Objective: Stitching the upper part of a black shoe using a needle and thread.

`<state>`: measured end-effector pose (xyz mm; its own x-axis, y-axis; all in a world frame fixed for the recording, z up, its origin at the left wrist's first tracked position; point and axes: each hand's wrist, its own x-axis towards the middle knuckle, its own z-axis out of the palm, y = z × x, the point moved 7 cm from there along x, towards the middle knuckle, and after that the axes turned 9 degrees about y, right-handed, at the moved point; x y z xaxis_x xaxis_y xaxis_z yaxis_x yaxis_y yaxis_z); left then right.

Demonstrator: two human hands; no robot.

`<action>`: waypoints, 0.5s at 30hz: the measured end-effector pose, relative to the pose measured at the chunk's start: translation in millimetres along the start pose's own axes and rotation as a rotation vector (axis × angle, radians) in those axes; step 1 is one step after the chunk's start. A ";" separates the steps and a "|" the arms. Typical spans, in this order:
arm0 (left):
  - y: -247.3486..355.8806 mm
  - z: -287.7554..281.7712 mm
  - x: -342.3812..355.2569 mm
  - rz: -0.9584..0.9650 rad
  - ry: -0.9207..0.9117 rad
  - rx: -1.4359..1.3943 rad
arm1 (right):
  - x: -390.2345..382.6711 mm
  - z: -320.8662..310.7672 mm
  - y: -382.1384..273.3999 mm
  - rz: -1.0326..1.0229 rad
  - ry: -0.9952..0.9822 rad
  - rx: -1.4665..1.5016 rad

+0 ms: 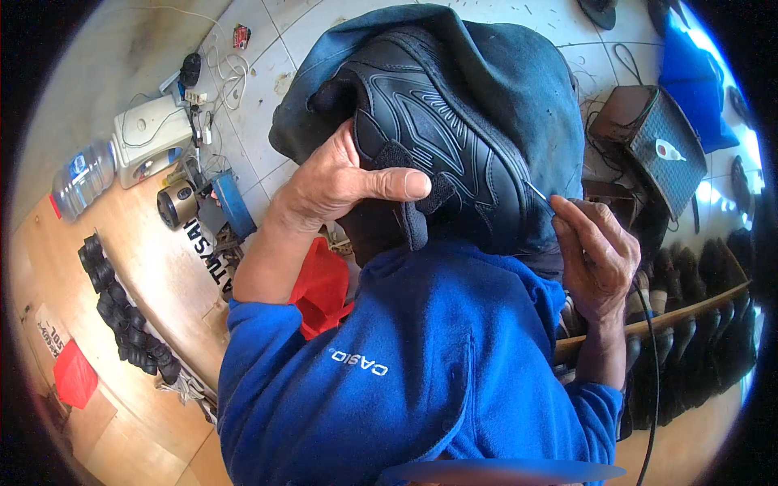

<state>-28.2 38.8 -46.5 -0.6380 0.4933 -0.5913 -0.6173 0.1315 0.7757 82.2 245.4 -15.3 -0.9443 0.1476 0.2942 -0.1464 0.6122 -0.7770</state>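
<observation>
A black shoe [450, 134] lies across my lap on a dark apron-like cloth [523, 89]. My left hand [328, 182] grips it at the opening, with the fingers hidden inside the shoe and the thumb lying over a loose hook-and-loop strap [415, 223]. In my right hand [600, 251] the fingertips are pinched around a thin metal tool [536, 191], like an awl. Its tip meets the shoe's side near the sole edge at the right end. The tool's handle, if any, is hidden by my fingers.
On the right, shoes [685, 279] fill a wooden rack, with a patterned dark box [656, 150] beyond it. At left are a water bottle [83, 180], a beige machine [151, 134], a blue metal piece [233, 204] and a red bag [322, 287]. A black cable [655, 381] hangs at lower right.
</observation>
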 end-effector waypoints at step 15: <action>-9.9 -0.7 6.6 -0.051 -0.021 -0.129 | 10.5 -1.6 -5.3 -0.135 -0.093 -0.062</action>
<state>-26.6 40.1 -58.3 -0.5955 0.5068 -0.6233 -0.7033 0.0460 0.7094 73.5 244.9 -7.2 -0.9410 -0.0101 0.3382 -0.2577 0.6689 -0.6972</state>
